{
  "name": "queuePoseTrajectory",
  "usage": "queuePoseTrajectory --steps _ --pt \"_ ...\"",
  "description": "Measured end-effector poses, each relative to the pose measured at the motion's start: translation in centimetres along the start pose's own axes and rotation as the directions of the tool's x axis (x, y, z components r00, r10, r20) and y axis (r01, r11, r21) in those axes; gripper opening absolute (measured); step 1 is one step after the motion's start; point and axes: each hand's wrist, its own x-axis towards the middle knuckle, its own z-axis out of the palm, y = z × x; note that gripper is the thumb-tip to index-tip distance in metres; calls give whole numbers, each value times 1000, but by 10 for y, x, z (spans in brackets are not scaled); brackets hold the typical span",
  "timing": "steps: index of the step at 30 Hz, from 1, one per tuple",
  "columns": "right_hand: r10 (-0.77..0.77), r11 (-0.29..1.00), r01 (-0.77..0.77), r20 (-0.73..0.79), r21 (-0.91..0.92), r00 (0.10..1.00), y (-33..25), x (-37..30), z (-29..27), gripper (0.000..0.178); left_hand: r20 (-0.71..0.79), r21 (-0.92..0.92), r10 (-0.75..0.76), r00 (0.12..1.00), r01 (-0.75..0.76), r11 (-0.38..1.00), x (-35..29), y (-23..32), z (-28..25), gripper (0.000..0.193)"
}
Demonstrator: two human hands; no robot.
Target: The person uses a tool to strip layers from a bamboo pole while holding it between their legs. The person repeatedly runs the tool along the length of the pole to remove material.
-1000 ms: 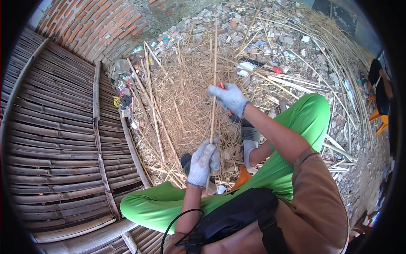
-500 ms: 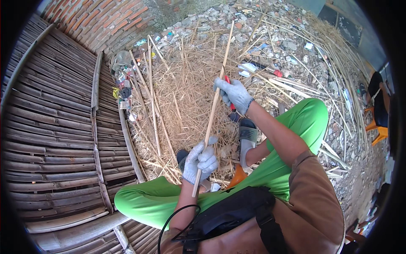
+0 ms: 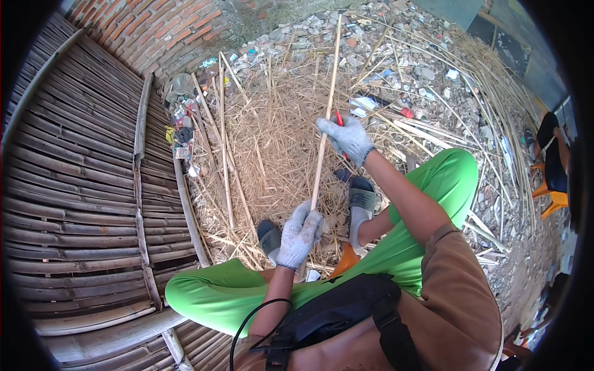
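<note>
My grey-gloved left grip (image 3: pixel 300 236): closed round long, slender, pale bamboo strip (image 3: pixel 330 102), low | grey-gloved right grip (image 3: pixel 348 140): holding its middle plus part-hidden red tool (image 3: pixel 338 118) | strip: slanting above straw-coloured shavings (image 3: pixel 278 148)

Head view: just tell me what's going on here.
A person in gloves is handling a long pale strip with both hands. The left hand is closed around its lower part, and the right hand grips it higher up, along with a red tool that is mostly hidden. The strip slants up and away over a litter of straw-coloured shavings on the ground. A bamboo slatted panel is at the person's left.
</note>
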Motion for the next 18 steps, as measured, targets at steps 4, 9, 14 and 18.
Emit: queuePoseTrajectory --steps 4,9,14,18 --pt "-2 1000 2 -15 6 1000 0 3 -3 44 1 141 44 999 -43 989 -2 11 2 40" --pt "20 1000 -20 -69 -5 997 -4 5 -9 48 116 -185 -142 983 162 969 -8 26 -3 38" --pt "-20 999 22 -72 24 997 4 10 -6 48 255 -445 -126 959 232 865 -8 27 -8 37" --pt "-19 1000 19 -50 8 999 12 13 -7 48 345 -604 -41 938 255 755 -2 12 -15 39"
